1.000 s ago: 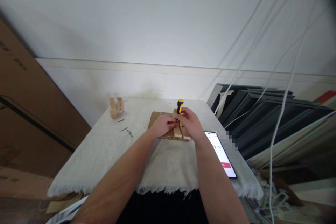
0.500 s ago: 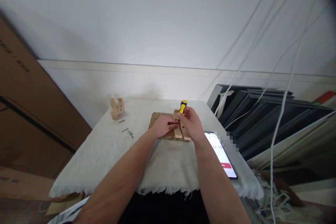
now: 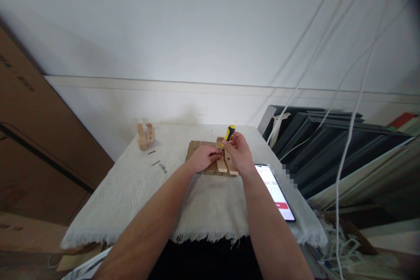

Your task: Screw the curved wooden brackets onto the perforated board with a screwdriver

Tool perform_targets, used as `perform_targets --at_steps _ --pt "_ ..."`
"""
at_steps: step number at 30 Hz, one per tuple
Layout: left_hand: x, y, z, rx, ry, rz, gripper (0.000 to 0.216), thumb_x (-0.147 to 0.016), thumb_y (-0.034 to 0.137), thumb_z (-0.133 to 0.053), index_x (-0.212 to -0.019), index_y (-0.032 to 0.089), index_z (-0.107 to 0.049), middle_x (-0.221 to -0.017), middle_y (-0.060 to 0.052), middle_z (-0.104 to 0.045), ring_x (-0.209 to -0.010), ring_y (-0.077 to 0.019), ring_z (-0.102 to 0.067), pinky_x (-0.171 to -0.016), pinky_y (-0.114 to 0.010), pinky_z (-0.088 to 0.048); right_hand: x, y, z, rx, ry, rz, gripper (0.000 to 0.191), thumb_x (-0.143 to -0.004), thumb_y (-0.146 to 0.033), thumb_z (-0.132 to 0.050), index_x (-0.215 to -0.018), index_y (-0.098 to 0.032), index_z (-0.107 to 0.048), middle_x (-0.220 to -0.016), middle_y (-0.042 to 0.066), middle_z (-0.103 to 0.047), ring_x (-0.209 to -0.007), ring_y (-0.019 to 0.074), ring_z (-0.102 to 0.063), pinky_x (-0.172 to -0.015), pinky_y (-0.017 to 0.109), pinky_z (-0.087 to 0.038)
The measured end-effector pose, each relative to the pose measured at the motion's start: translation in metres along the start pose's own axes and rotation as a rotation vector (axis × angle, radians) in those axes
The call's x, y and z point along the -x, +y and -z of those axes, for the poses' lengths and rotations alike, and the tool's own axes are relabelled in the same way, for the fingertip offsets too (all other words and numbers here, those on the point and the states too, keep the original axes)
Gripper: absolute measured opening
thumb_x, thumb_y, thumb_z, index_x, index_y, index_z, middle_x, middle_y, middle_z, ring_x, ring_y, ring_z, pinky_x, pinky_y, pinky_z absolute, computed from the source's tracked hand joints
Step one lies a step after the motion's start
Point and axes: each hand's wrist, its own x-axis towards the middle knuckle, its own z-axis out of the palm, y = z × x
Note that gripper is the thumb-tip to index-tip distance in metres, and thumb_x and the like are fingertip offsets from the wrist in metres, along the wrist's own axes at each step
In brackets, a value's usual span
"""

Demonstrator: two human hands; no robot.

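Location type: indoor storage room with an improvised work corner. Indicators, referenced to the cloth-covered table (image 3: pixel 114 197): plain wall (image 3: pixel 183 22) directly behind; large cardboard carton (image 3: pixel 39 153) at left; dark panels (image 3: pixel 328 157) stacked at right; loose white cables (image 3: pixel 337 210) hanging at right; yellow-and-black screwdriver (image 3: pixel 229 132) in use above the tabletop.

The screwdriver (image 3: pixel 230 131) has a smooth handle in yellow and black that looks like plastic. The strips (image 3: pixel 222 166) are pale, smooth wood, as is the hooked piece (image 3: pixel 142 143). The board (image 3: pixel 193 145) is brown and rough-edged, its material unclear. The screws (image 3: pixel 163 168) are dull grey metal. The cloth (image 3: pixel 131 197) is matt, coarsely textured, with a frayed fringe. The phone (image 3: pixel 276 193) has a smooth, glassy screen; the carton (image 3: pixel 42 127) is matt cardboard.
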Motion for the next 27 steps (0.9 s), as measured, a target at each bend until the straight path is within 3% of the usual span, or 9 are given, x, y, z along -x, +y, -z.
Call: perform_targets --at_steps 4,9,15,22,27 --pt "-0.0003 0.0013 0.0008 -0.001 -0.001 0.008 0.024 -0.088 0.028 -0.054 -0.094 0.016 -0.074 -0.090 -0.006 -0.072 -0.083 -0.0171 -0.062 -0.073 -0.024 -0.043 0.0008 -0.0026 0.0031 0.096 -0.025 -0.016 0.038 -0.076 -0.045 -0.064 -0.106 -0.022 -0.062 -0.084 0.001 -0.063 -0.075 0.0162 -0.055 -0.071 0.032 -0.045" --pt "-0.0007 0.0024 0.0026 -0.005 -0.003 -0.005 0.023 -0.088 0.028 -0.055 -0.094 0.015 -0.073 -0.090 -0.006 -0.072 -0.084 -0.0172 -0.062 -0.074 -0.025 -0.042 0.0016 -0.0037 0.0057 0.020 -0.046 -0.026 0.033 -0.080 -0.042 -0.060 -0.105 -0.022 -0.065 -0.100 0.004 -0.068 -0.091 0.0197 -0.060 -0.082 0.034 -0.044" --pt "-0.0006 0.0011 0.0014 0.031 -0.004 0.026 0.027 -0.087 0.036 -0.057 -0.091 0.016 -0.074 -0.084 -0.005 -0.072 -0.077 -0.0167 -0.061 -0.069 -0.024 -0.041 -0.0002 -0.0009 0.0062 0.120 -0.034 -0.010 0.030 -0.076 -0.045 -0.065 -0.095 -0.021 -0.064 -0.088 0.003 -0.068 -0.081 0.0188 -0.061 -0.078 0.034 -0.046" --pt "0.0001 0.0043 0.0015 0.004 0.014 0.023 0.025 -0.087 0.033 -0.057 -0.094 0.017 -0.074 -0.090 -0.005 -0.072 -0.084 -0.0180 -0.062 -0.073 -0.025 -0.043 0.0008 -0.0059 0.0058 -0.010 -0.052 -0.011 0.027 -0.081 -0.040 -0.057 -0.098 -0.022 -0.067 -0.101 0.003 -0.070 -0.090 0.0197 -0.062 -0.082 0.034 -0.046" --pt "-0.0001 0.0060 0.0021 -0.034 0.006 0.007 0.025 -0.089 0.031 -0.055 -0.092 0.016 -0.074 -0.087 -0.006 -0.071 -0.081 -0.0172 -0.061 -0.073 -0.025 -0.042 0.0001 -0.0029 0.0042 0.020 -0.003 -0.007 0.033 -0.072 -0.044 -0.070 -0.094 -0.023 -0.058 -0.089 0.001 -0.066 -0.076 0.0159 -0.059 -0.074 0.032 -0.047"
